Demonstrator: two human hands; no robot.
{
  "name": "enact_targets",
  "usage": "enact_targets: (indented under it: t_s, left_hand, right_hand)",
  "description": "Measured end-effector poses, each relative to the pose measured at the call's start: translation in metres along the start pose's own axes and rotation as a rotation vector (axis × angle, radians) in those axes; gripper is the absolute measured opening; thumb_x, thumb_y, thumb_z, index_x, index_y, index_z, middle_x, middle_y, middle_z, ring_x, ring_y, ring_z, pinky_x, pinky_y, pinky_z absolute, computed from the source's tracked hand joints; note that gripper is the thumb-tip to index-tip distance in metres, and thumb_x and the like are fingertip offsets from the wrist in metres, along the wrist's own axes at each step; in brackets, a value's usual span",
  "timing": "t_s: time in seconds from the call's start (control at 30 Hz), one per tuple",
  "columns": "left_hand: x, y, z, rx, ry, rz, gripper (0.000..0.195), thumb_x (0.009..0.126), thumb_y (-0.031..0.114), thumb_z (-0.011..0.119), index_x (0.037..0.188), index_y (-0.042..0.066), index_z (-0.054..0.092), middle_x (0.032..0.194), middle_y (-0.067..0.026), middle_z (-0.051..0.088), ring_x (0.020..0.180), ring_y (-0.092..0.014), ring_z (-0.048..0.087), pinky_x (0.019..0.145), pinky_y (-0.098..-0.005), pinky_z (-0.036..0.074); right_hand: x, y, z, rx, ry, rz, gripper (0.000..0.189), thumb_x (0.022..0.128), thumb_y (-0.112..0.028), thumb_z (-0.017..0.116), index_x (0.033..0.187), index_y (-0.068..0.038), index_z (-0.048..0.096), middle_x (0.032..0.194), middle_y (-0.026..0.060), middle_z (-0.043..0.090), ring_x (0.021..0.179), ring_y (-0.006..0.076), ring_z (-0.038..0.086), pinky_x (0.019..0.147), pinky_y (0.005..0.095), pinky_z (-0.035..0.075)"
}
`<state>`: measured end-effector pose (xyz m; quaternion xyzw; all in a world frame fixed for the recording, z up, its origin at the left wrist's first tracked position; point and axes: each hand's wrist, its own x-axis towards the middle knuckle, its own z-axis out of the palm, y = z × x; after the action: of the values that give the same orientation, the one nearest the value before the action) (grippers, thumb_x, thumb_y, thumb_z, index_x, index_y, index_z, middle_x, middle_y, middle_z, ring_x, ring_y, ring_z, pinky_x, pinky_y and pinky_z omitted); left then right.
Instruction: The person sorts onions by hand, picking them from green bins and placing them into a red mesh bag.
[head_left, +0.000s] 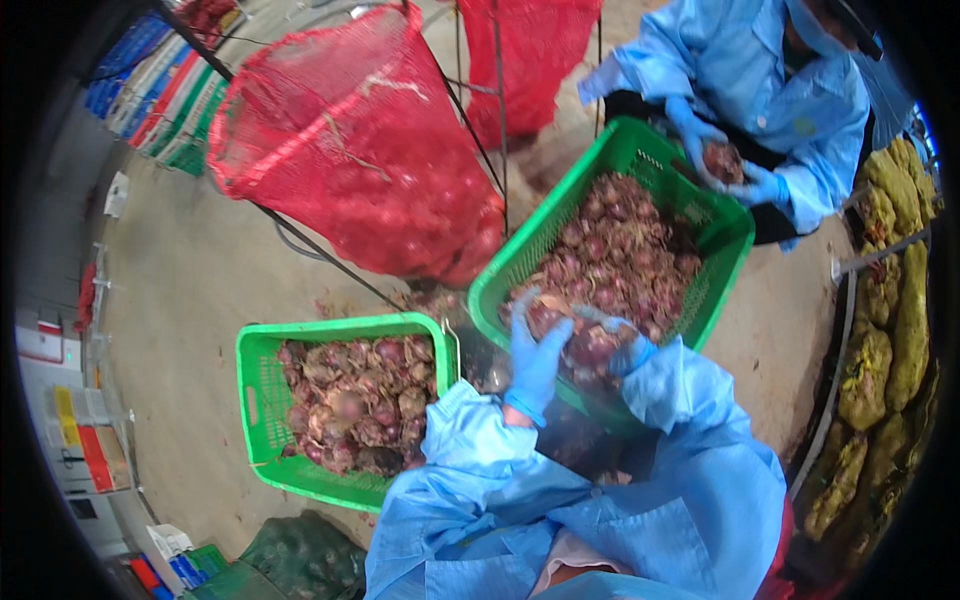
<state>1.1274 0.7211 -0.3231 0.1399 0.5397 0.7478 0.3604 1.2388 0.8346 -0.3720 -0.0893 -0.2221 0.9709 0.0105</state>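
Both of my hands wear blue gloves and are held over the near end of a green plastic crate (487, 274) of red onions (600, 232). My left hand (536, 352) grips a red onion (546, 309) between thumb and fingers. Close beside it, my right hand (634, 349) is curled around red onions (592, 351); how many it holds is unclear. To my left, a second green crate (337, 330) contains more red onions (360, 412), with dry skins and roots on them.
Opposite me, a person's gloved hands (694, 139) hold an onion (724, 163) over the crate's far end. A red mesh sack (360, 165) of onions hangs on a metal frame (465, 112). Filled yellowish sacks (870, 375) line the right; a dark green sack (300, 559) lies lower left.
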Motion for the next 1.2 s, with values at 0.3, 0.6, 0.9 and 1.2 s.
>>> enact_targets:
  t_s: [0.3,0.6,0.9,1.2]
  left_hand:
    - [-0.005,0.021,-0.002,0.286,-0.156,0.087,0.058,0.088,0.030,0.043,0.134,0.003,0.020,0.137,-0.0125,0.024,0.125,-0.023,0.025,0.103,-0.0326,0.019]
    - [0.000,-0.017,-0.014,0.001,0.001,-0.066,0.045,0.088,0.032,0.044,0.127,0.011,0.036,0.107,-0.0019,0.049,0.083,-0.008,0.049,0.061,-0.0209,0.042]
    - [-0.003,0.002,-0.006,0.002,-0.050,-0.071,0.040,0.087,0.022,0.045,0.124,0.006,0.040,0.119,-0.0062,0.046,0.105,-0.014,0.045,0.089,-0.0271,0.035]
    - [-0.013,0.009,-0.003,0.097,0.039,0.007,0.043,0.083,0.012,0.047,0.124,0.002,0.037,0.128,-0.0103,0.036,0.121,-0.020,0.030,0.101,-0.0317,0.022]
  right_hand:
    - [0.008,0.020,0.036,0.204,0.061,0.010,0.043,0.082,-0.034,0.050,0.116,-0.010,0.041,0.101,0.0104,0.053,0.080,0.0240,0.057,0.065,0.0366,0.051]
    - [0.155,-0.234,0.137,-0.066,-0.340,-0.581,0.031,0.087,-0.036,0.043,0.108,-0.013,0.046,0.095,0.0051,0.053,0.074,0.0185,0.054,0.068,0.0355,0.048]
    - [0.153,-0.320,0.202,-0.399,0.193,-0.780,0.047,0.082,-0.035,0.055,0.116,-0.007,0.040,0.104,0.0183,0.048,0.089,0.0318,0.054,0.076,0.0374,0.046]
    - [-0.035,-0.142,-0.086,-1.037,0.852,0.078,0.029,0.079,-0.022,0.058,0.102,-0.005,0.056,0.084,0.0048,0.061,0.076,0.0149,0.058,0.063,0.0262,0.047]
